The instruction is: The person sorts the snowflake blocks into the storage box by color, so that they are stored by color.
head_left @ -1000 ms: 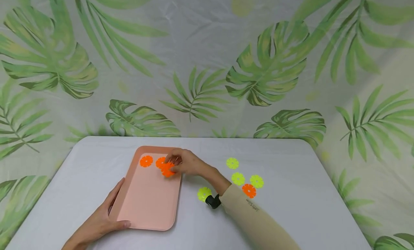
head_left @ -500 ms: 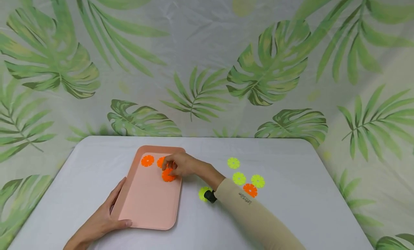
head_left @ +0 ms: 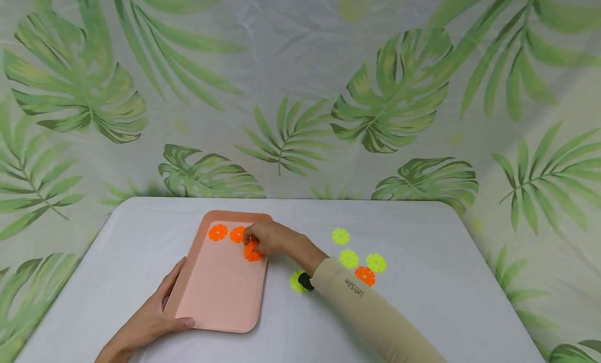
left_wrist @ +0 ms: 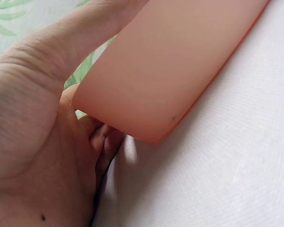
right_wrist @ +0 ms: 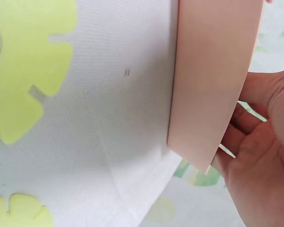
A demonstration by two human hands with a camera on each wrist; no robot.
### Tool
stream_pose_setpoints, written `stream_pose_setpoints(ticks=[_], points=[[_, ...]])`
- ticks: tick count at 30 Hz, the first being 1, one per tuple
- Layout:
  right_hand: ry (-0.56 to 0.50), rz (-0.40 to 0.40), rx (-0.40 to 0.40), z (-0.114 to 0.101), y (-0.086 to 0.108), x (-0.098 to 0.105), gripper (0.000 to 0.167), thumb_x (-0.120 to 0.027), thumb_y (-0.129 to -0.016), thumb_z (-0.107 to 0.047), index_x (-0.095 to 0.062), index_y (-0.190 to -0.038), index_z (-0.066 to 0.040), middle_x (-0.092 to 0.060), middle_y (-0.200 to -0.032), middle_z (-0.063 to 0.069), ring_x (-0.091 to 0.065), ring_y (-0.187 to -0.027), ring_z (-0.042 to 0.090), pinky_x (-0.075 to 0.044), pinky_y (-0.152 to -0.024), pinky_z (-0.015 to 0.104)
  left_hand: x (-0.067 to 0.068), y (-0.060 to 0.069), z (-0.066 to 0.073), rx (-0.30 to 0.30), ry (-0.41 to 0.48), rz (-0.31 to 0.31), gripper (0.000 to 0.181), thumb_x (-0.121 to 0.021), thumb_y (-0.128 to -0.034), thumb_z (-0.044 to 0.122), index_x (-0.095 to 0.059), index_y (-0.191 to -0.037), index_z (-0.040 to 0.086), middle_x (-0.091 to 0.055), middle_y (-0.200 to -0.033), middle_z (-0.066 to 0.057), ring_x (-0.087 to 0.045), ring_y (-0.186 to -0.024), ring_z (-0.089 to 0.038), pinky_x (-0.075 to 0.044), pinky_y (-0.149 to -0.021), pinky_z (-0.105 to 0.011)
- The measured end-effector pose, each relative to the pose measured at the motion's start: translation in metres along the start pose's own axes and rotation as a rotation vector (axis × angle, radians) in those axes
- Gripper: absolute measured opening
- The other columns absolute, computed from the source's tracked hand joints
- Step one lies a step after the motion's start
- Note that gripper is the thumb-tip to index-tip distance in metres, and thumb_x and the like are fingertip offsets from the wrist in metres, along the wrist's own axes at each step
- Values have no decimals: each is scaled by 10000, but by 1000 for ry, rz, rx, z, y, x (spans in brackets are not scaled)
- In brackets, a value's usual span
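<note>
- I see the left hand [head_left: 149, 320] clamped on the tray [head_left: 218, 295] at its near left corner, lower left of the frame, thumb at the near rim, I'd guess to keep it from sliding
- The right hand [head_left: 274, 239] comes over the tray's right rim, left of centre, thumb and fingers together on an orange disc [head_left: 252, 255] at the tray's upper right; the fingers cover part of it, so I can't tell whether it lies flat
- Two more orange discs [head_left: 218, 232] lie apart along the tray's top, probably spaced to avoid overlapping
- Four green discs [head_left: 349, 258] and a loose orange disc [head_left: 364, 276] lie on the table [head_left: 446, 279] from centre rightward, presumably for the right hand's easy reach
</note>
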State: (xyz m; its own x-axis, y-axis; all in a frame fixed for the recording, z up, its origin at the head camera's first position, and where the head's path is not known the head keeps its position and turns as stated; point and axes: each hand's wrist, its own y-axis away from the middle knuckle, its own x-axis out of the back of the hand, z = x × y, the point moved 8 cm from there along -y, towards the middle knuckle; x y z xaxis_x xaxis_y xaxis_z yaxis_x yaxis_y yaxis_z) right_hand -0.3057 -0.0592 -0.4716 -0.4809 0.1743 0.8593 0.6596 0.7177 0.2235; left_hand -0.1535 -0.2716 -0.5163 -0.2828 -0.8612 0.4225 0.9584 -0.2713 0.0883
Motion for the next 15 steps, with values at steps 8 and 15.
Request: stream_pose_setpoints(ticks=[8,15], points=[[-13,-2,17,3,1,1,351,-659,-925,71,-764,-1192,-132,-729,-1174,-28,-587,-986,86,-512,-907,176,1,0,2,-14,-1,2,1219,-861,-806,99,-58,-1682,368,-203,-1689,-171,-453,-1242,46,-384,-939,-129],[-236,81,79,6,11,17,295,-690,-909,88,-735,-1171,-38,-731,-1140,83,-634,-1031,194,-530,-927,239,0,-1,2,7,0,-11,1212,-858,-815,111,-54,-1680,379,-212,-1680,-141,-476,-1221,6,-415,-925,-166]])
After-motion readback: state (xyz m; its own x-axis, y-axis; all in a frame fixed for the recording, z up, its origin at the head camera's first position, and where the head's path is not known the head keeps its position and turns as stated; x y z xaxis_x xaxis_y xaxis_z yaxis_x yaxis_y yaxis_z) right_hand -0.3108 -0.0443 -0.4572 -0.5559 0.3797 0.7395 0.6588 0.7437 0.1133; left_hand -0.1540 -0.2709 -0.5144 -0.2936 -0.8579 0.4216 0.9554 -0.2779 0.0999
